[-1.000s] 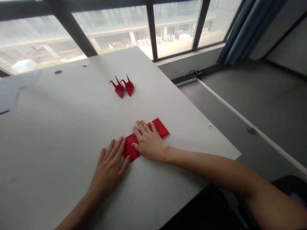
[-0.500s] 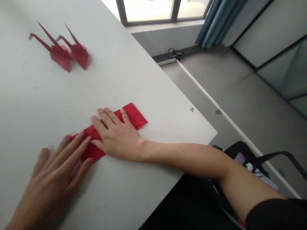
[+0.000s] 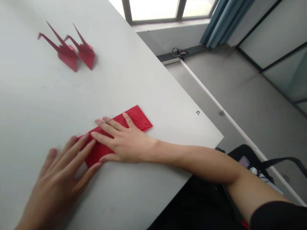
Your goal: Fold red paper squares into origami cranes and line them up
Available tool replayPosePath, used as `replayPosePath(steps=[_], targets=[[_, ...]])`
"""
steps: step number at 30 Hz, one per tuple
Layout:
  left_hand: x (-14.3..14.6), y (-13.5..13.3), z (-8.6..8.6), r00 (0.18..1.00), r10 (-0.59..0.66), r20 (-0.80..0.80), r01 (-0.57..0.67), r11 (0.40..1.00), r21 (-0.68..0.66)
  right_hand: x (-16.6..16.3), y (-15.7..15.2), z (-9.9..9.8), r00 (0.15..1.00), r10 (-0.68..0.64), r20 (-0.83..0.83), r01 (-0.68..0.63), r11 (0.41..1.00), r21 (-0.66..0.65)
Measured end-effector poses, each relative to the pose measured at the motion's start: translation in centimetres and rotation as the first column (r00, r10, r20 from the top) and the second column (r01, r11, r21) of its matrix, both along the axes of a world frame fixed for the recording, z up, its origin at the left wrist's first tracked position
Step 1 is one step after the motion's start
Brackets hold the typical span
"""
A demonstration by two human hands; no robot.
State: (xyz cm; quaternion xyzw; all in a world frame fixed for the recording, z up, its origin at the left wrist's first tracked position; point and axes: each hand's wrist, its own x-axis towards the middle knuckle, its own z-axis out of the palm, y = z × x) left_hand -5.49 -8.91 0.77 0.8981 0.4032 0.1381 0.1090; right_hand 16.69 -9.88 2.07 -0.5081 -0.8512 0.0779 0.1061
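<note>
A red sheet of paper (image 3: 138,117), folded into a long flat strip, lies slantwise on the white table. My right hand (image 3: 122,135) rests flat across its middle with the fingers spread. On its left end lie the fingertips of my left hand (image 3: 66,171), fingers stretched out and thumb apart, the thumb tip close to my right thumb. Both hands cover parts of the paper, so its left end is partly hidden. Farther back on the table stand two folded red paper cranes, a left one (image 3: 68,57) and a right one (image 3: 86,56), side by side.
The white table (image 3: 134,76) ends in a corner at the right, with a small dark mark (image 3: 197,112) near that edge. Beyond it are a grey floor, a blue curtain (image 3: 217,24) and a window. A black bag (image 3: 243,150) sits below the table's right corner.
The whole view has shifted slightly, so things appear farther right. My right hand's fingers and thumb have spread lower over the paper, and the two thumbs are now closer together.
</note>
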Motion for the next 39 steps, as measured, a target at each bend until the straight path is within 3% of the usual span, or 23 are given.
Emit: replayPosePath(steps=[9, 11, 14, 18, 22, 25, 30, 34, 39], targets=[[-0.6, -0.1, -0.3, 0.998, 0.007, -0.059, -0.006, 1.0, 0.03, 1.9, 0.1, 1.3, 0.973, 0.223, 0.05, -0.226, 0.973, 0.048], [-0.2, -0.4, 0.2, 0.998, 0.066, 0.015, -0.067, 0.997, 0.04, 1.5, -0.1, 1.4, 0.984, 0.165, 0.065, -0.169, 0.984, 0.053], [0.4, -0.9, 0.9, 0.988, 0.1, 0.118, -0.105, 0.994, 0.037, 0.7, -0.4, 1.5, 0.996, -0.047, 0.076, 0.043, 0.997, 0.061], [0.6, -1.2, 0.9, 0.998, -0.006, 0.058, 0.004, 0.999, 0.035, -0.3, -0.7, 1.6, 0.969, -0.238, 0.063, 0.235, 0.97, 0.055], [0.4, -1.0, 0.2, 0.983, -0.126, -0.131, 0.131, 0.991, 0.029, -0.6, -0.3, 1.7, 0.974, -0.223, 0.051, 0.221, 0.975, 0.038], [0.5, -1.0, 0.1, 0.978, -0.096, -0.187, 0.107, 0.993, 0.049, 0.0, 0.8, 1.6, 0.988, -0.157, 0.006, 0.156, 0.987, 0.037], [0.8, -1.2, 0.2, 0.985, -0.046, -0.165, 0.055, 0.997, 0.056, 1.0, 3.0, 0.0, 0.995, 0.093, -0.023, -0.091, 0.993, 0.078], [0.8, -1.3, 0.0, 0.987, -0.039, -0.154, 0.047, 0.998, 0.048, 0.3, 2.9, -1.4, 0.998, 0.045, -0.04, -0.043, 0.998, 0.039], [0.8, -1.2, -0.1, 0.979, -0.051, -0.199, 0.064, 0.996, 0.061, -0.4, 1.2, -1.1, 0.996, -0.053, -0.073, 0.053, 0.999, 0.002]])
